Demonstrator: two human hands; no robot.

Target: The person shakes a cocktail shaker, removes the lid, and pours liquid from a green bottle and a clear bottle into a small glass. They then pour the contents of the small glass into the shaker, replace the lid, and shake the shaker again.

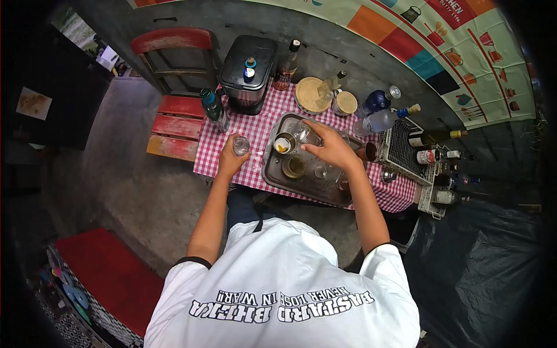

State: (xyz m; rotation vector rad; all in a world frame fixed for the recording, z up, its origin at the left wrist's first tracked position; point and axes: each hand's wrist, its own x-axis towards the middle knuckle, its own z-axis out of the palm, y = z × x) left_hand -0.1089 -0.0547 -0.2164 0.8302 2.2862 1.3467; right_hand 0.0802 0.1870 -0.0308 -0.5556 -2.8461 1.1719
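My left hand is closed around a small clear glass over the checked cloth, left of the tray. Over the grey-brown metal tray, my right hand has its thumb and fingers around a second clear glass. Beside that glass, on the tray, is a cup with something white and yellow inside. Closer to me sits a greenish-brown glass jar. More clear glassware lies on the tray below my right hand.
A green bottle and a black-lidded bin stand at the table's left. Along the back are a dark bottle, a tan round lid and blue-and-clear bottles. A wire rack with several bottles is right; a red chair is left.
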